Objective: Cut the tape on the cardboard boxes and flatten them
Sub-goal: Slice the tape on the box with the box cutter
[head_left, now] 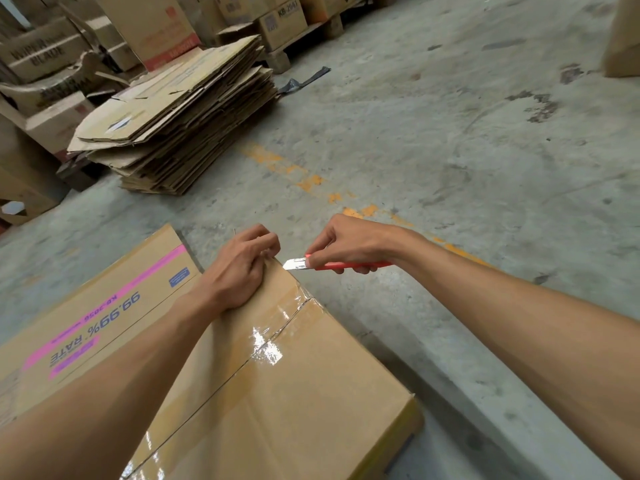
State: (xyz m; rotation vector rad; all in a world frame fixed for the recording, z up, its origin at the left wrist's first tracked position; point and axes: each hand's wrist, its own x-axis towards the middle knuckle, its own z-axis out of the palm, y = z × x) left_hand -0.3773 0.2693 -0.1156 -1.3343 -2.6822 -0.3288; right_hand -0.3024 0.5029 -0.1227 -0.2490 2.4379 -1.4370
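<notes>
A large brown cardboard box [311, 393] with pink and purple print on its left face fills the lower foreground. Clear glossy tape [266, 348] runs along its top seam. My left hand [239, 268] grips the box's far top corner, fingers curled over the edge. My right hand [349, 244] holds a red box cutter [332, 265] with its metal blade out. The blade tip sits just right of that same corner, close to my left fingers.
A tall stack of flattened cardboard [173, 119] lies on the concrete floor at upper left. Upright boxes and a wooden pallet [301, 36] line the back. Worn yellow floor paint [311, 181] crosses the floor beyond the box. Another carton [623, 39] stands at the far right.
</notes>
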